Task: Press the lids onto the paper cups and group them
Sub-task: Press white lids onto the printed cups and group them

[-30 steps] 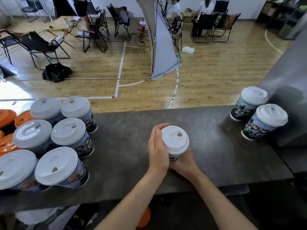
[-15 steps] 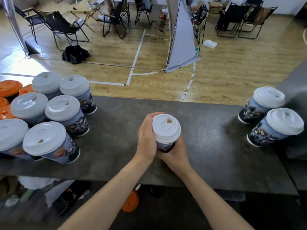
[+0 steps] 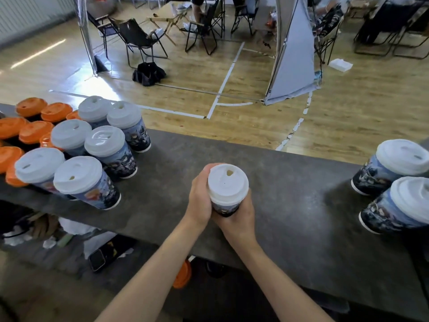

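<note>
We see one cup (image 3: 226, 206) held upright over the middle of the bench (image 3: 290, 205), towards its near edge. The left hand (image 3: 199, 201) curls round the cup's left side, up to the rim of the white lid (image 3: 228, 182). The right hand (image 3: 239, 217) grips the lower wall from the near right. The lid looks seated, though fingers hide part of its rim. Six lidded cups (image 3: 111, 156) stand grouped at the left, beside orange lids (image 3: 30, 131). Two far cups (image 3: 392, 166), also lidded, stand at the right.
</note>
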